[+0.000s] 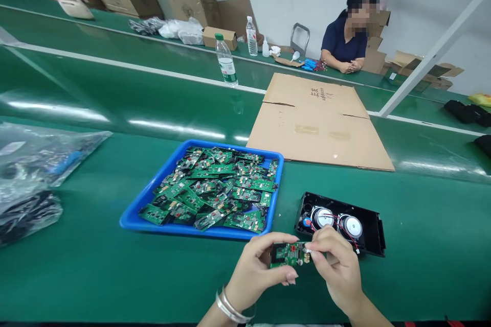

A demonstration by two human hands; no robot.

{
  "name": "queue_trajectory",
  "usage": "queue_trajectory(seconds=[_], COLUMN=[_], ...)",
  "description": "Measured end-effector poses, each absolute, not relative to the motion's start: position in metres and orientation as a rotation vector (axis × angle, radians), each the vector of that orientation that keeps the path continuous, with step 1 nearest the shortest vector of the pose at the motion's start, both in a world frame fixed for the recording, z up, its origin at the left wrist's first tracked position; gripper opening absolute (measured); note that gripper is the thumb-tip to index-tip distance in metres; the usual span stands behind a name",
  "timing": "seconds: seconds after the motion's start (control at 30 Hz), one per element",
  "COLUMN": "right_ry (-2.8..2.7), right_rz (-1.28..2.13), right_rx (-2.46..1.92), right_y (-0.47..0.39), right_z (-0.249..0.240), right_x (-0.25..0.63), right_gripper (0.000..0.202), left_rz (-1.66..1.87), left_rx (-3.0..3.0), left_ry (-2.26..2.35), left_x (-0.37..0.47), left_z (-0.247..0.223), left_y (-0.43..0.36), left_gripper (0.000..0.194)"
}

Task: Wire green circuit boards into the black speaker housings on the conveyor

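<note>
While both hands (pixel 295 265) pinch a circuit board (pixel 287 254), blue tray (pixel 134 217) and speaker housing (pixel 374 227) just beyond.

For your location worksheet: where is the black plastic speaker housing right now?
In the head view, the black plastic speaker housing lies on the green belt, right of the blue tray, just behind the right hand.

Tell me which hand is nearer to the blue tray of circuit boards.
Left. The left hand sits just below the blue tray at its front right corner. The right hand is farther right, in front of the black speaker housing.
</note>
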State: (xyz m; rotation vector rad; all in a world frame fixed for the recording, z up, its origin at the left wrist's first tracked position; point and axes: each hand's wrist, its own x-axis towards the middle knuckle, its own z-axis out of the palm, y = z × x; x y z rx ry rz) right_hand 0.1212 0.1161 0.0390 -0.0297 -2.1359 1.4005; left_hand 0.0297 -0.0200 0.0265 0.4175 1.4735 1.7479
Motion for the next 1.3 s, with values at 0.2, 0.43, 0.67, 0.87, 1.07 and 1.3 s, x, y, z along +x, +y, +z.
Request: queue_trajectory(seconds=[0.2, 0.43, 0.67, 0.87, 1.07, 1.3], right_ry=[-2.242, -2.358, -2.433, -2.458, -2.388, -2.309], right_rz=[1.169, 0.948, 0.879, 0.831, 0.682, 0.684], right_rx=[0.070, 0.199, 0.250, 0.257, 0.244, 0.266], right_y=[0.117, 0.117, 0.118, 0.118, 0.113, 0.108], right_z=[0.042, 0.041, 0.043, 0.044, 0.036, 0.028], right_x=[0.119, 0.116, 0.116, 0.116, 0.115, 0.118], right_gripper=[0.014, 0.015, 0.013, 0.014, 0.013, 0.015], left_rz=[1.813, 1.726, 1.649, 1.570, 1.547, 1.534], left_rx=[0.533, 0.383, 0.440, 0.469, 0.348, 0.255], left_ry=[1.364, 1.160, 1.213, 1.310, 1.305, 1.251], left_x=[0.014, 0.024, 0.023, 0.019, 0.021, 0.024], left_z=[0.024, 0.014, 0.022, 0.033, 0.033, 0.028], left_y=[-0.014, -0.016, -0.013, -0.016, -0.015, -0.015], left_gripper=[0.056, 0.059, 0.060, 0.060, 0.062, 0.069])
